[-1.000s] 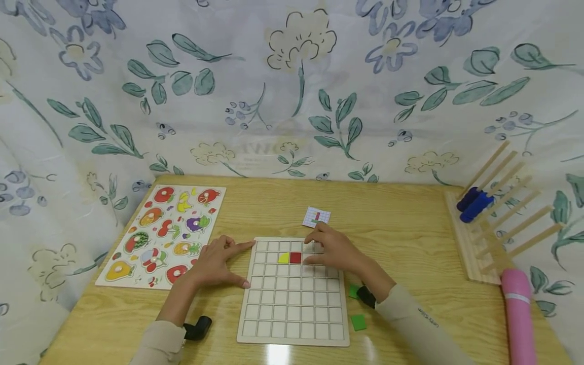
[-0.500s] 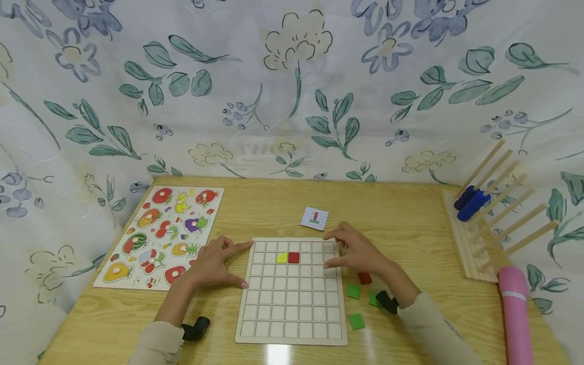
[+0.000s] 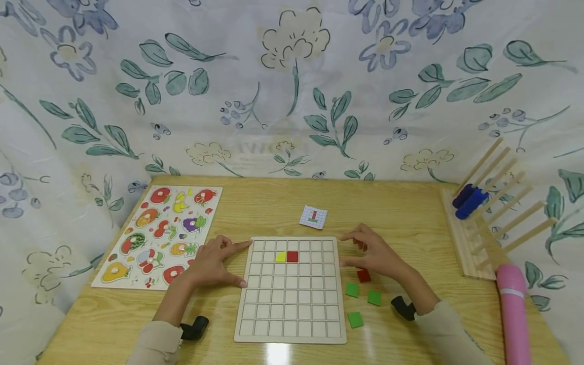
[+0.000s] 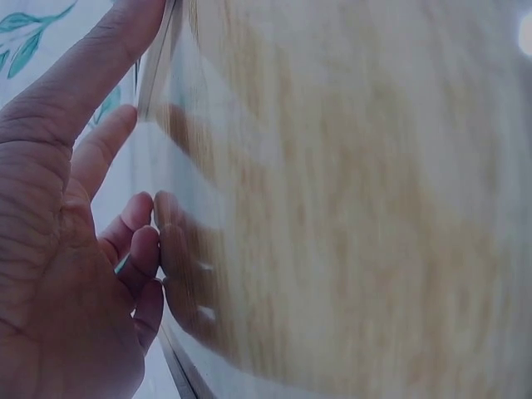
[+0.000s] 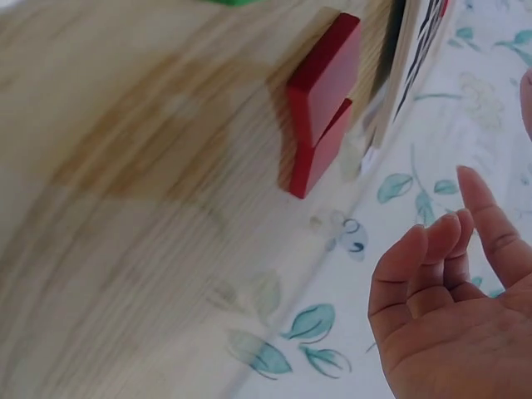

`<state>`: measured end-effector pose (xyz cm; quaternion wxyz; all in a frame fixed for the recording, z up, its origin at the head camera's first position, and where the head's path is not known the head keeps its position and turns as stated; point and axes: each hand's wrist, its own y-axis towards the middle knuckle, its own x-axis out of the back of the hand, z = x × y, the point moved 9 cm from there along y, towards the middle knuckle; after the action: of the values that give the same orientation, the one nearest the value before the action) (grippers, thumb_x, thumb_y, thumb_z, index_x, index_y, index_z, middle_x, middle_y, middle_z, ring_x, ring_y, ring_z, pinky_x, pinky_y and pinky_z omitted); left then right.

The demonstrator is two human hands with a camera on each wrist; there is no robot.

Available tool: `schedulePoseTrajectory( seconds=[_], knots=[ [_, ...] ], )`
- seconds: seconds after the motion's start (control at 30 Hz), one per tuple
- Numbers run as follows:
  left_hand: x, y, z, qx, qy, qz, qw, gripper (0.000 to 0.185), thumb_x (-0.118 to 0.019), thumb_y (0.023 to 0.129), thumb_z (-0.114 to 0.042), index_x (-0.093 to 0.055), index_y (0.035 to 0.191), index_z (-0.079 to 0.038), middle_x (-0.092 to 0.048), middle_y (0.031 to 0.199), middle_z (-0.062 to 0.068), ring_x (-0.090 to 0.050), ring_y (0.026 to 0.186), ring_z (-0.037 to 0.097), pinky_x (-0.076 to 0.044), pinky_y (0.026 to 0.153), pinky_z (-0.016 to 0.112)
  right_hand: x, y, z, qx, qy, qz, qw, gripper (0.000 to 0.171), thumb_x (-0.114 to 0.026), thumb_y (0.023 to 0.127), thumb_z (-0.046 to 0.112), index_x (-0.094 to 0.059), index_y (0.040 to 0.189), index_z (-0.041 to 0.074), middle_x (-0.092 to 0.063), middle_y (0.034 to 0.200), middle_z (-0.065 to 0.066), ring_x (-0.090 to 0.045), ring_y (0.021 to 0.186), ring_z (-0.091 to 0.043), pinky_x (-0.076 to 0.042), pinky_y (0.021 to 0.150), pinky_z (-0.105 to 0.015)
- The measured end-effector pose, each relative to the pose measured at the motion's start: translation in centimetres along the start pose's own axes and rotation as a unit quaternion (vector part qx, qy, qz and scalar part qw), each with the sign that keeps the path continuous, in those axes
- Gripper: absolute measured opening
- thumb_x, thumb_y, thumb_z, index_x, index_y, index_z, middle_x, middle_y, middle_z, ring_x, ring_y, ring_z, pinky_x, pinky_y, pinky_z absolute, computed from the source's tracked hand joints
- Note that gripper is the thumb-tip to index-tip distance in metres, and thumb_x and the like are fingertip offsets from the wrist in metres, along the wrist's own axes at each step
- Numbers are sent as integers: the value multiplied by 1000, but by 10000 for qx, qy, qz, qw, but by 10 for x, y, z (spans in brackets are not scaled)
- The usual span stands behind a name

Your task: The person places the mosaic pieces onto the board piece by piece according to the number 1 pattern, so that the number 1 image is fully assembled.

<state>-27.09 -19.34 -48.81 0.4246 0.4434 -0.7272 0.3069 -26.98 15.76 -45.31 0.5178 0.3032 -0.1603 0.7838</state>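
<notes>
A wooden grid board (image 3: 292, 309) lies on the table, with a yellow piece (image 3: 280, 256) and a red square tile (image 3: 292, 256) side by side in its second row. My left hand (image 3: 214, 263) steadies the board's left side, forefinger at the top corner and thumb lower on the edge. Beside the upper right edge is my right hand (image 3: 374, 253), thumb and forefinger spread with nothing between them. Just below it lies another red tile (image 3: 363, 276); the right wrist view shows two red tiles (image 5: 326, 79) there. Several green tiles (image 3: 352, 289) lie right of the board.
A small pattern card (image 3: 313, 217) lies behind the board. At left is a fruit peg puzzle (image 3: 159, 238). A wooden peg rack (image 3: 470, 238) with blue pieces and a pink cylinder (image 3: 513, 314) stand at right. A floral curtain (image 3: 292, 101) hangs behind the table.
My right hand has drawn back rightward from over the grid to beyond the board's right edge, uncovering the card, a red tile and green tiles. My left hand has stayed at the left edge.
</notes>
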Motion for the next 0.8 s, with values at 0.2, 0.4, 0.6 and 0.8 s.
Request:
schedulePoseTrajectory(
  seconds=[0.2,0.4,0.6,0.8],
  knots=[
    [0,0,0,-27,13,-45,10000,98,-84,58,-67,-51,145,-36,-36,98,-1,-33,88,17,-24,75,39,6,-7,-4,43,-43,-102,9999,50,-86,76,22,-69,119,3,-47,90,-8,-40,77,-16,-39,68,-26],
    [-1,1,1,-29,37,-57,10000,98,-83,58,-68,-51,145,-37,-36,97,-2,-32,87,16,-23,75,38,9,-17,-13,-76,32,-18,10000,45,-85,77,16,-68,117,2,-46,89,-7,-38,77,-16,-37,68,-27],
    [0,1,2,-4,38,-69,10000,99,-84,57,-68,-52,145,-37,-36,97,-2,-32,86,17,-24,74,38,12,-28,-18,-39,-1,105,9999,45,-87,76,20,-70,114,4,-44,88,-6,-37,78,-13,-36,68,-27],
    [-2,3,2,37,41,13,10000,99,-84,57,-68,-51,145,-37,-36,98,-1,-33,86,18,-23,73,37,12,-38,-20,178,-90,255,9995,41,-88,73,23,-74,108,8,-44,86,-3,-34,77,-9,-32,67,-26]
  ],
)
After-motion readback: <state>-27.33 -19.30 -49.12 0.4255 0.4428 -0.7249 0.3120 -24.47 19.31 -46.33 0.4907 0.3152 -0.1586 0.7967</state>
